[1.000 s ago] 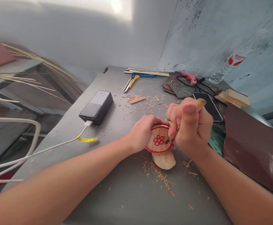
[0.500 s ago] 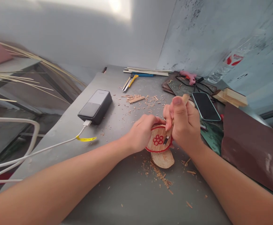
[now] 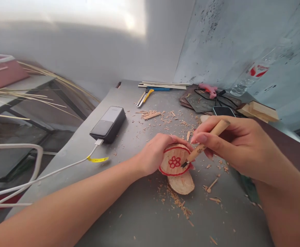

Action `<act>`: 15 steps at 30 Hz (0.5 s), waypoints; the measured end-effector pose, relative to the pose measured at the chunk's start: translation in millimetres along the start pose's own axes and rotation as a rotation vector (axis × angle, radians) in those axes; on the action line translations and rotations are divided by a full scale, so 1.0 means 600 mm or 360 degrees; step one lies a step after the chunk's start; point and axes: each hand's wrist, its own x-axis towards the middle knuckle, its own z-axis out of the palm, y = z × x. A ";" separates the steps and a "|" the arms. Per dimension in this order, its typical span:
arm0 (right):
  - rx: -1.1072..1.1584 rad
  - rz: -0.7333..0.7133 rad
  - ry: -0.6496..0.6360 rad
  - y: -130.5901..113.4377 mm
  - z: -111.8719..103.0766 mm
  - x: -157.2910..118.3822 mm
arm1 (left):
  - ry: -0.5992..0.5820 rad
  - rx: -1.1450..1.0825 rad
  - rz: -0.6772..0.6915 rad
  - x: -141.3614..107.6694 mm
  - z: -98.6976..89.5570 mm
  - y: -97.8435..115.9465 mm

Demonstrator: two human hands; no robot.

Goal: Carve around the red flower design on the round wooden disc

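My left hand [image 3: 157, 152] is closed around the left and far edges of an oval wood slice [image 3: 169, 168], which has a red painted border and a red flower outline. Beneath its near edge lies a second bare wood slice [image 3: 181, 183]. Between the thumb and fingers of my right hand [image 3: 232, 147] is a wood carving chisel [image 3: 198, 150] with a pale wooden handle. Its dark metal tip reaches the slice's face just right of the flower; whether it presses in, I cannot tell. Wood shavings [image 3: 178, 202] are scattered around the slices.
A power bank [image 3: 108, 123] with a white cable sits at left. Farther back are a yellow utility knife [image 3: 145, 97], thin wood strips [image 3: 162, 84] and a pink glue gun [image 3: 208, 90]. At right are a phone [image 3: 223, 111], wood blocks [image 3: 259, 110] and a water bottle [image 3: 251, 77].
My right hand has gone from an upright fist around the chisel to a looser finger hold, with the handle tilted right. The left hand still grips the slice. The view has shifted slightly.
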 end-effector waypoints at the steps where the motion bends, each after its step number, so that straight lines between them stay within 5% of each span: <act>1: -0.0038 0.0023 0.0004 -0.004 -0.006 -0.003 | -0.0012 -0.0008 -0.0010 0.001 -0.001 -0.001; 8: -0.0286 -0.0022 0.0087 -0.010 -0.009 -0.021 | -0.0011 0.0079 0.0050 -0.002 0.002 0.001; 15: 0.0363 -0.0121 -0.0039 -0.001 0.031 -0.019 | -0.0045 0.0321 0.0149 -0.010 0.011 0.012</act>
